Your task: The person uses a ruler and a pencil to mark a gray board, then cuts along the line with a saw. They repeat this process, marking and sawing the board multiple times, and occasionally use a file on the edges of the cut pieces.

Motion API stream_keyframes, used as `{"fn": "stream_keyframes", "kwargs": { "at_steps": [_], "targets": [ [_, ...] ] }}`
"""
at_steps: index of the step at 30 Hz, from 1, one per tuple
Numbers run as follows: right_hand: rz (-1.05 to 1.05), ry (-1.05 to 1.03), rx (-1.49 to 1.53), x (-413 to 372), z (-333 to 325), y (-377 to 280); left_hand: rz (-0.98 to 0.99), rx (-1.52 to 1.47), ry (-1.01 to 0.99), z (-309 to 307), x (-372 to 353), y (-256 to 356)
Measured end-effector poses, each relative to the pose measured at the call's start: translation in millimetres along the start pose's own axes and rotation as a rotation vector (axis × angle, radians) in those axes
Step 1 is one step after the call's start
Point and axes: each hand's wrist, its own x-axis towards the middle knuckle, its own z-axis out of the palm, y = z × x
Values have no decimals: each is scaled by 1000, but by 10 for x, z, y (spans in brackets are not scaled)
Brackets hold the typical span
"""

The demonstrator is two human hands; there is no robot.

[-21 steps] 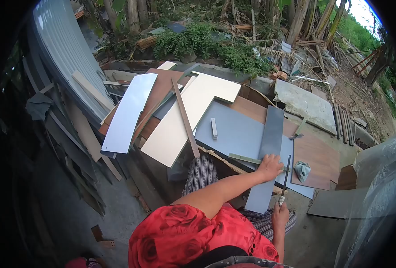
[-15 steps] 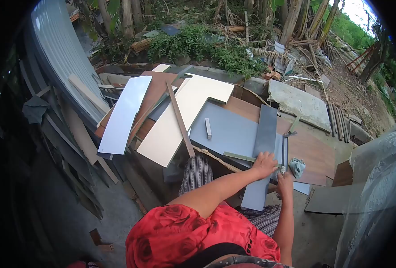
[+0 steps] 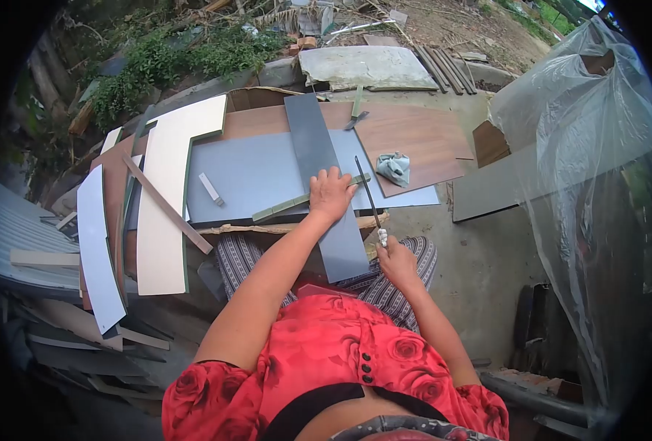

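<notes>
My left hand (image 3: 331,194) bears down on a narrow green strip (image 3: 282,208), its fingers curled over it. Beneath the strip a long dark grey board (image 3: 344,246) runs crosswise, its near end between my knees. Closed around a white-wrapped handle is my right hand (image 3: 398,262). From that handle a long thin dark blade (image 3: 369,192) points away from me and crosses the strip's right end; its teeth, if any, are too small to see. A crumpled grey-green cloth (image 3: 393,169) lies just right of the blade.
Wide grey panel (image 3: 245,173) and brown panel (image 3: 414,147) lie under the work. Cream panel (image 3: 166,220), white panel (image 3: 99,246) and wooden stick (image 3: 168,206) lie left. A small pale block (image 3: 211,189) rests on the grey panel. Plastic sheeting (image 3: 576,184) hangs right.
The view has turned right, so the panels appear further left. My right hand has drawn the blade back toward me, away from my left hand, which stays on the strip.
</notes>
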Motion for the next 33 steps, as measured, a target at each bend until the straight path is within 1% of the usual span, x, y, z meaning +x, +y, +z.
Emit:
{"fn": "stream_keyframes", "kwargs": {
  "at_steps": [2, 3, 6, 9, 13, 15, 17, 18, 20, 21, 23, 25, 27, 28, 30, 33],
  "targets": [
    [-63, 16, -40, 145, -36, -52, -61, 6, 29, 14, 16, -17],
    [-48, 11, -47, 185, -71, -93, -72, 9, 35, 8, 36, -37],
    [-59, 15, -11, 248, -68, -57, -9, 9, 6, -13, 30, -75],
    [-62, 39, -4, 247, 0, -98, -35, 22, 1, -22, 45, -51],
    [-39, -1, 41, -163, 22, 36, -22, 32, -11, -32, 52, -60],
    [-45, 2, 55, -373, 20, 285, -63, 45, -62, -26, 64, -43],
    [5, -62, 291, -496, 153, 603, -66, 34, -39, -24, 75, -49],
    [12, -63, 289, -536, 243, 701, -63, 28, -21, -24, 61, -47],
    [2, 48, 569, -569, 348, 844, -53, 28, -39, -49, 41, -45],
    [2, 56, 572, -571, 320, 812, -46, 37, -53, -65, 50, -46],
    [193, -36, 1014, -555, 289, 714, -61, 4, -74, -33, 69, -63],
    [179, -29, 1064, -492, 318, 754, -75, -19, -99, -83, 108, -71],
    [179, -47, 1134, -446, 348, 795, -73, -20, -256, -137, 175, -89],
    [181, -41, 1145, -435, 354, 797, -64, -12, -259, -157, 219, -100],
    [170, -63, 1156, -420, 334, 807, -52, -41, -388, -207, 290, -126],
    [154, -45, 1131, -428, 341, 825, -1, -65, -357, -236, 268, -113]
  ]
}}
